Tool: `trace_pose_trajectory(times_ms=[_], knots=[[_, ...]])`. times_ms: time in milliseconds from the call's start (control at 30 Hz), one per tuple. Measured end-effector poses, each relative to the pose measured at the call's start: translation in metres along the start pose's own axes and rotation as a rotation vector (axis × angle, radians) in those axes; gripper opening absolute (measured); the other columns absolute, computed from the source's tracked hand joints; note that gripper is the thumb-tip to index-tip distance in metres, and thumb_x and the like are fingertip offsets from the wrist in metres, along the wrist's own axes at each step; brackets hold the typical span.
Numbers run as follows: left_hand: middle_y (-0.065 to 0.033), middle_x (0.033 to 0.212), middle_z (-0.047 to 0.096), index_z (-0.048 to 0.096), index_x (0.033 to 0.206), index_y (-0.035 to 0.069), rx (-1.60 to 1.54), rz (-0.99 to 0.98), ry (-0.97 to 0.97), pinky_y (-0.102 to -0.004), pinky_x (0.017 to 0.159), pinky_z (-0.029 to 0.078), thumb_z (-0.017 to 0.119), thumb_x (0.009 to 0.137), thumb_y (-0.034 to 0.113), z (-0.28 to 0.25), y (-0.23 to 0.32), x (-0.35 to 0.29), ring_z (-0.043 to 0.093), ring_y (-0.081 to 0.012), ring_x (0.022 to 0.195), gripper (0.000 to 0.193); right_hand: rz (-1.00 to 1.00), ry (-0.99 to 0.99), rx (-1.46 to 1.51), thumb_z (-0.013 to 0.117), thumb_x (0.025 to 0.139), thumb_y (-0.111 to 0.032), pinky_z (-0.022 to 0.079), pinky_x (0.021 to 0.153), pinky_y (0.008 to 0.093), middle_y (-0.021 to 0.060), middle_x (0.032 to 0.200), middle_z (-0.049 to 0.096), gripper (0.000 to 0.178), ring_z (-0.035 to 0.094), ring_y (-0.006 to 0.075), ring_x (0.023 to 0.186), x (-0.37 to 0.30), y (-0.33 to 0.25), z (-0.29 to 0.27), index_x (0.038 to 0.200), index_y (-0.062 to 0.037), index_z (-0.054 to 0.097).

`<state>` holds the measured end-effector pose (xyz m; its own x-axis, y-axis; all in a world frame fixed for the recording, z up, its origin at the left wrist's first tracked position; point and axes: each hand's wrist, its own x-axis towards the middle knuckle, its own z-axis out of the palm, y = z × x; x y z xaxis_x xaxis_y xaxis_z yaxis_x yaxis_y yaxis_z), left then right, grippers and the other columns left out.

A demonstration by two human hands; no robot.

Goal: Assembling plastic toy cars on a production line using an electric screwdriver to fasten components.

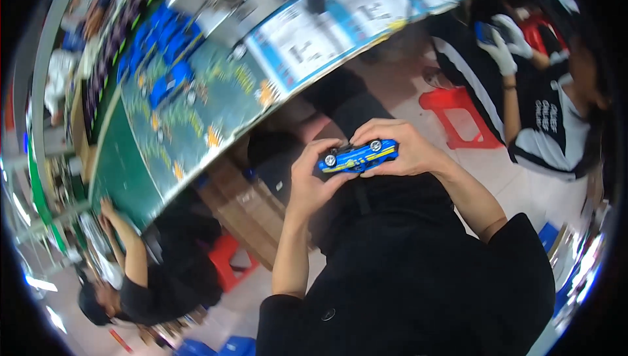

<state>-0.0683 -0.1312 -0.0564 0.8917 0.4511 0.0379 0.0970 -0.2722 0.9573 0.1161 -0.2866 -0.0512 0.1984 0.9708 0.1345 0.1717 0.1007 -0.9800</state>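
Between my two hands, over my lap, is a blue toy car (359, 156) with a yellow stripe and silver wheels. It lies on its side or upside down, its wheels toward the table. My left hand (313, 174) grips one end, thumb below and fingers above. At the other end my right hand (407, 150) is closed round the body. On the table beyond, several more blue toy cars (171, 83) are heaped on a patterned mat (219, 88).
The green worktable (127, 160) slants across the upper left, with printed sheets (304, 45) along its edge. A co-worker (163, 264) sits at left, another in white gloves (500, 52) at right. Red stools (461, 117) and cardboard boxes (239, 209) stand on the floor.
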Motion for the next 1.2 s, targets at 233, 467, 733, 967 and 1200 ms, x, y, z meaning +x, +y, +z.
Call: trace_pose_trajectory(times_ms=[233, 467, 733, 967, 1200], knots=[[-0.0144, 0.115, 0.069, 0.068, 0.110, 0.001, 0.024, 0.106, 0.243, -0.0341, 0.089, 0.054, 0.086, 0.066, 0.001, -0.037, -0.024, -0.061, 0.067, -0.0276, 0.104, 0.048, -0.060, -0.196, -0.009, 0.093, 0.063, -0.009, 0.053, 0.095, 0.0354, 0.0155, 0.117, 0.067, 0.054, 0.065, 0.0270, 0.111, 0.044, 0.008, 0.050, 0.109, 0.0003, 0.069], [-0.0148, 0.118, 0.067, 0.068, 0.116, 0.002, 0.055, 0.149, 0.304, -0.0344, 0.087, 0.054, 0.087, 0.065, 0.001, -0.064, -0.037, -0.096, 0.067, -0.0275, 0.104, 0.055, -0.089, -0.259, -0.067, 0.092, 0.063, -0.007, 0.053, 0.094, 0.0360, 0.0151, 0.119, 0.067, 0.054, 0.065, 0.0286, 0.111, 0.065, 0.001, 0.083, 0.112, -0.0020, 0.068], [-0.0149, 0.120, 0.066, 0.060, 0.126, -0.002, -0.932, -0.367, 0.232, -0.0302, 0.081, 0.060, 0.077, 0.085, 0.004, -0.062, -0.041, -0.107, 0.067, -0.0181, 0.103, 0.045, -0.510, -0.299, -0.560, 0.088, 0.063, -0.007, 0.051, 0.097, 0.0439, 0.0173, 0.129, 0.060, 0.064, 0.061, 0.0385, 0.115, 0.062, -0.008, 0.092, 0.122, -0.0037, 0.063], [-0.0173, 0.124, 0.068, 0.066, 0.120, -0.002, -0.486, -0.090, 0.440, -0.0353, 0.101, 0.051, 0.076, 0.080, -0.008, -0.049, -0.027, -0.099, 0.066, -0.0224, 0.114, 0.042, 0.052, -0.037, -0.126, 0.092, 0.069, -0.011, 0.052, 0.092, 0.0299, 0.0119, 0.115, 0.069, 0.069, 0.068, 0.0194, 0.103, 0.049, -0.001, 0.100, 0.129, -0.0011, 0.059], [-0.0155, 0.121, 0.071, 0.068, 0.121, 0.000, -0.331, -0.119, 0.383, -0.0336, 0.098, 0.053, 0.083, 0.075, -0.002, -0.039, -0.022, -0.084, 0.068, -0.0229, 0.112, 0.049, -0.073, 0.007, -0.074, 0.089, 0.074, -0.012, 0.055, 0.087, 0.0310, 0.0124, 0.110, 0.070, 0.050, 0.071, 0.0216, 0.099, 0.043, 0.013, 0.086, 0.117, -0.0009, 0.065]])
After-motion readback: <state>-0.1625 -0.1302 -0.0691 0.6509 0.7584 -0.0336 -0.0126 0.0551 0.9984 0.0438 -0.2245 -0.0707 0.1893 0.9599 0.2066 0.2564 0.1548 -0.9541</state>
